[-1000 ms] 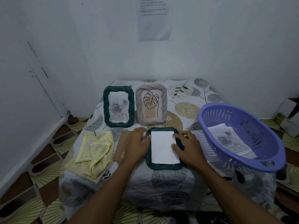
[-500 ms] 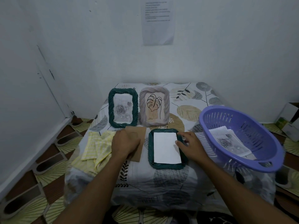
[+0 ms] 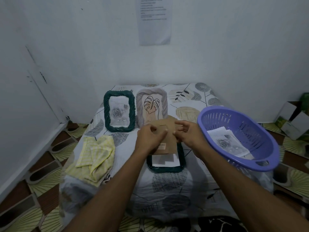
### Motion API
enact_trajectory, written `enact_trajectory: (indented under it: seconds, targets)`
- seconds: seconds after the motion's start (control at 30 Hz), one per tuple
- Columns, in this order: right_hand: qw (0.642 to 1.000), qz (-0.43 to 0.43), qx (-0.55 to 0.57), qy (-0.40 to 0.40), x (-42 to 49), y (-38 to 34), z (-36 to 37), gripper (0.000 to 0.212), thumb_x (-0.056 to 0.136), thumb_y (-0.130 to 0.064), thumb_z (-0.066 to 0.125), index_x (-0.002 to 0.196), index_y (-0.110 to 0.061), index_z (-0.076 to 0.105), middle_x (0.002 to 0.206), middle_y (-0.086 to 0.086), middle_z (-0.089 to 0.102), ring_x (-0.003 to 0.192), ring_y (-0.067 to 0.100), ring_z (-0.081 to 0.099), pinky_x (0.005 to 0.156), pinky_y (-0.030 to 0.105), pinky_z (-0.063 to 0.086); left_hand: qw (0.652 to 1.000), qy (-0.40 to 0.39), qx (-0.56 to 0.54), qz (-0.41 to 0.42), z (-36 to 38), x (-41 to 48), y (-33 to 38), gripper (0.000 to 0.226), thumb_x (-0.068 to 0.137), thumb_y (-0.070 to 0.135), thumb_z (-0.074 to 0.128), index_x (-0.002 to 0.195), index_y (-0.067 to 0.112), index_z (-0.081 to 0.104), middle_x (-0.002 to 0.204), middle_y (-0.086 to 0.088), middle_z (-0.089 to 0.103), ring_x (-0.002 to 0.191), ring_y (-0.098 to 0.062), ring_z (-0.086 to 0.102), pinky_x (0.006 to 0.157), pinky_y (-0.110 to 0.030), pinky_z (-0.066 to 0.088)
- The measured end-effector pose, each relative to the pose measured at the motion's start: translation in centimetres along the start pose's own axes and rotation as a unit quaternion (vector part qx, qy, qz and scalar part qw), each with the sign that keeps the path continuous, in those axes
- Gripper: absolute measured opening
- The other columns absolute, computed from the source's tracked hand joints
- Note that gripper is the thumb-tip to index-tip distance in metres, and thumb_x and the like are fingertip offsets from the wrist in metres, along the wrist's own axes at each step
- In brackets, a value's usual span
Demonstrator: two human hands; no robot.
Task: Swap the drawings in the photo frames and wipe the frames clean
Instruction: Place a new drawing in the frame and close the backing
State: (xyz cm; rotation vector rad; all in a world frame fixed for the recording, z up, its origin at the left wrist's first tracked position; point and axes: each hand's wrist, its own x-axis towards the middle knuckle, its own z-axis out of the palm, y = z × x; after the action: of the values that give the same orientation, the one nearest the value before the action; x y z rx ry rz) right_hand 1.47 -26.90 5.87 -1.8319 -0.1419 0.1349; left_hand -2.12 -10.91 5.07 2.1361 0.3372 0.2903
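Observation:
A brown cardboard backing board (image 3: 165, 131) is held up over the table by both hands. My left hand (image 3: 148, 139) grips its left side and my right hand (image 3: 187, 134) pinches its right edge. Below it a dark green frame (image 3: 181, 158) lies face down with white paper (image 3: 164, 160) in it. At the back a second green frame (image 3: 119, 111) with a rose drawing stands upright beside a beige frame (image 3: 151, 106) showing a leaf drawing. A yellow checked cloth (image 3: 95, 154) lies at the left.
A purple slotted basket (image 3: 237, 136) with rose drawings (image 3: 225, 143) inside sits at the table's right edge. The small table (image 3: 192, 190) wears a leaf-print cover and stands in a white wall corner. Boxes (image 3: 294, 123) lie on the floor at right.
My left hand picked the brown backing board up from beside the lying frame and brought it over the frame. My right hand left the frame and took the board's right edge.

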Motion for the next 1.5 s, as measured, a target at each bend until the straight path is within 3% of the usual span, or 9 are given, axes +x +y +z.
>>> enact_trajectory:
  seconds: [0.1, 0.23, 0.43, 0.63, 0.83, 1.0, 1.17, 1.33, 1.5]
  targets:
    - [1.0, 0.016, -0.026, 0.004, 0.4, 1.2, -0.6, 0.046, 0.083, 0.004, 0.066, 0.127, -0.009, 0.058, 0.09, 0.011, 0.066, 0.079, 0.024, 0.067, 0.073, 0.039, 0.06, 0.999, -0.01, -0.011, 0.041, -0.8, -0.3, -1.1, 0.034, 0.086, 0.023, 0.065, 0.119, 0.013, 0.064, 0.115, -0.003, 0.065, 0.097, -0.013, 0.06, 0.089, -0.03, 0.049]
    - [0.998, 0.008, -0.058, -0.005, -0.1, 2.3, -0.7, 0.048, 0.083, 0.005, 0.066, 0.127, -0.011, 0.057, 0.091, 0.013, 0.068, 0.076, 0.022, 0.066, 0.064, 0.028, 0.057, 0.997, -0.035, -0.012, 0.07, -1.2, -0.9, -3.0, 0.044, 0.083, -0.001, 0.065, 0.125, 0.013, 0.062, 0.116, -0.006, 0.066, 0.097, -0.01, 0.058, 0.092, -0.029, 0.049]
    - [0.996, 0.006, -0.09, -0.011, -0.2, 3.1, -0.2, 0.05, 0.084, 0.003, 0.067, 0.131, -0.008, 0.055, 0.087, 0.008, 0.067, 0.073, 0.022, 0.065, 0.074, 0.038, 0.059, 0.992, -0.032, 0.042, 0.113, -1.0, -0.9, -4.6, 0.048, 0.082, 0.01, 0.07, 0.128, 0.02, 0.059, 0.127, -0.004, 0.059, 0.121, -0.019, 0.048, 0.099, -0.024, 0.034]
    - [0.993, -0.003, -0.119, -0.012, -0.5, 3.5, 0.1, 0.05, 0.084, 0.0, 0.068, 0.131, -0.01, 0.055, 0.083, 0.003, 0.068, 0.073, 0.019, 0.065, 0.074, 0.035, 0.059, 0.99, -0.027, 0.071, 0.123, -0.7, -0.7, -6.1, 0.05, 0.08, 0.017, 0.073, 0.127, 0.02, 0.059, 0.128, -0.006, 0.059, 0.123, -0.024, 0.047, 0.105, -0.037, 0.038]
    - [0.976, -0.055, -0.212, -0.017, -0.5, 3.8, 0.2, 0.047, 0.085, -0.007, 0.069, 0.13, -0.013, 0.057, 0.083, 0.001, 0.068, 0.072, 0.005, 0.056, 0.062, 0.013, 0.041, 0.987, -0.034, 0.099, 0.12, -0.2, -0.7, -7.2, 0.051, 0.082, 0.023, 0.07, 0.131, 0.023, 0.055, 0.131, -0.006, 0.057, 0.126, -0.022, 0.043, 0.105, -0.035, 0.034]
    - [0.947, -0.08, -0.31, -0.036, -0.2, 4.3, 0.2, 0.041, 0.086, -0.016, 0.069, 0.126, -0.014, 0.061, 0.096, 0.003, 0.071, 0.085, 0.011, 0.057, 0.077, 0.02, 0.04, 0.977, -0.043, 0.167, 0.122, 0.2, -0.9, -7.5, 0.048, 0.088, 0.028, 0.06, 0.135, 0.024, 0.05, 0.136, -0.005, 0.048, 0.135, -0.019, 0.032, 0.107, -0.036, 0.022]
    - [0.897, -0.131, -0.417, -0.067, -0.1, 5.3, 0.3, 0.017, 0.088, -0.026, 0.063, 0.098, -0.015, 0.072, 0.106, 0.006, 0.059, 0.099, 0.021, 0.055, 0.081, 0.028, 0.042, 0.954, -0.039, 0.243, 0.172, 0.4, -1.4, -7.6, 0.041, 0.09, 0.035, 0.046, 0.128, 0.022, 0.056, 0.14, 0.002, 0.05, 0.136, -0.019, 0.029, 0.104, -0.037, 0.021]
    - [0.896, -0.137, -0.419, -0.054, -0.1, 6.2, 0.2, 0.03, 0.09, -0.033, 0.061, 0.118, -0.024, 0.066, 0.119, 0.001, 0.052, 0.114, 0.02, 0.041, 0.095, 0.033, 0.039, 0.95, -0.042, 0.255, 0.173, 0.5, -1.3, -7.8, 0.056, 0.083, 0.042, 0.035, 0.13, 0.022, 0.056, 0.143, 0.005, 0.046, 0.135, -0.018, 0.027, 0.104, -0.038, 0.022]
    - [0.914, -0.132, -0.385, -0.015, 0.4, 6.2, 0.3, 0.025, 0.087, -0.035, 0.064, 0.11, -0.025, 0.065, 0.12, -0.001, 0.046, 0.119, 0.017, 0.036, 0.1, 0.037, 0.037, 0.957, -0.046, 0.232, 0.168, 0.7, -0.5, -7.6, 0.034, 0.091, 0.031, 0.053, 0.121, 0.019, 0.06, 0.145, 0.002, 0.044, 0.137, -0.02, 0.022, 0.107, -0.04, 0.022]
